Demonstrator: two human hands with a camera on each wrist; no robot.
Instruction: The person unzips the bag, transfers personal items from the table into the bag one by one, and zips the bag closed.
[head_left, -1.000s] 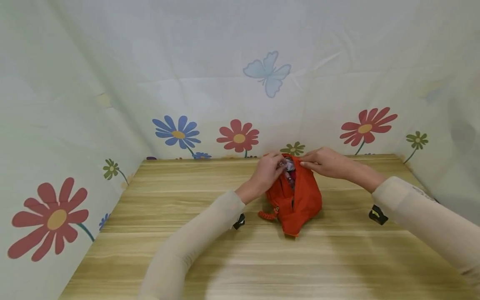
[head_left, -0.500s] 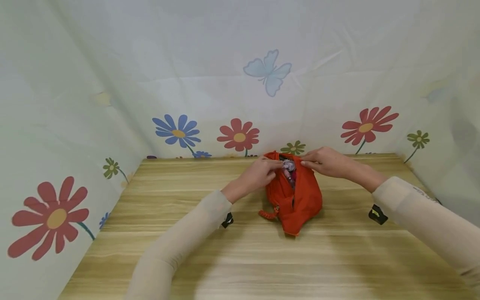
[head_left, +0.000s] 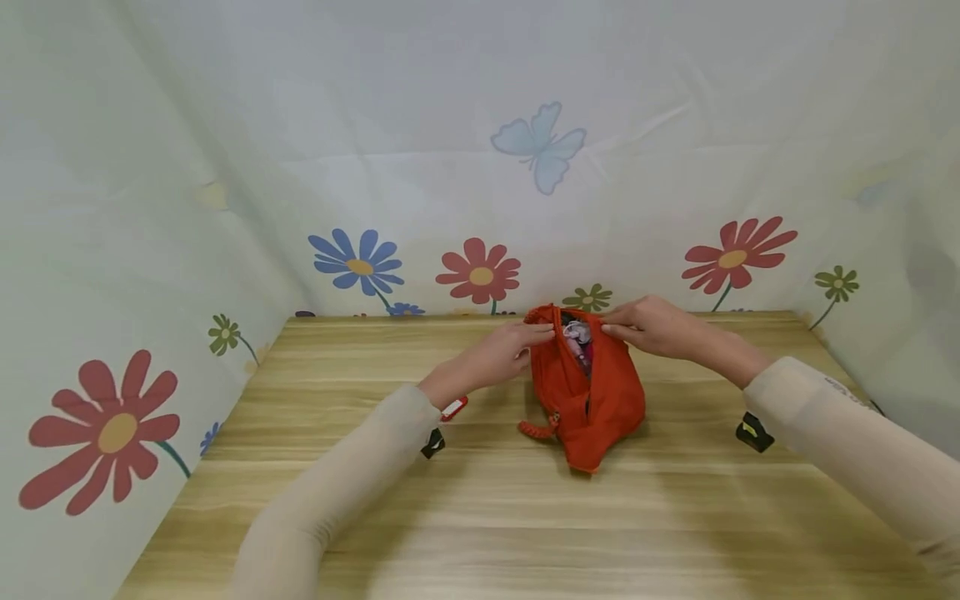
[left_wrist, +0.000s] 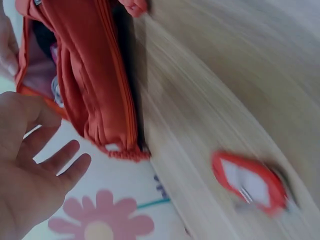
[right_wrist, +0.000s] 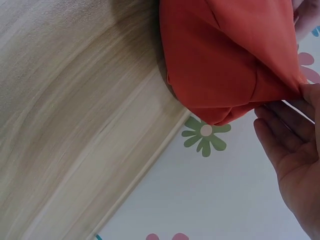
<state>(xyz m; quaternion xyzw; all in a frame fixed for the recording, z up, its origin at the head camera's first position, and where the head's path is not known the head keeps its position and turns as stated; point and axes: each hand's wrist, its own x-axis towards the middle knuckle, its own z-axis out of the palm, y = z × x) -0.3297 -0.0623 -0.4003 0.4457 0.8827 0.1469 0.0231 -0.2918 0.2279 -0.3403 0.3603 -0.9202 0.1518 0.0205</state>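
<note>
An orange-red zippered fabric bag [head_left: 615, 400] lies on the table near the back wall, its mouth unzipped and gaping. Inside show crumpled whitish and pinkish things [head_left: 579, 340], too small to make out. My right hand [head_left: 656, 327] pinches the right edge of the mouth between thumb and fingers; the right wrist view has the cloth [right_wrist: 230, 60] pulled toward that grip. At the opposite edge, my left hand [head_left: 498, 354] has its fingers extended, fingertips right at the rim. In the left wrist view its lower fingers [left_wrist: 65, 160] are spread, holding nothing.
A red key tag [left_wrist: 250, 182] with a white label lies on the wooden table [head_left: 480, 517], left of the bag, partly behind the left wrist in the head view. A braided orange cord [head_left: 536, 430] hangs from the bag. A flower-printed sheet [head_left: 420, 183] walls the back and sides.
My left hand has drawn back leftward from the bag's mouth to its left rim, uncovering the contents and the red key tag. My right hand keeps its place on the edge.
</note>
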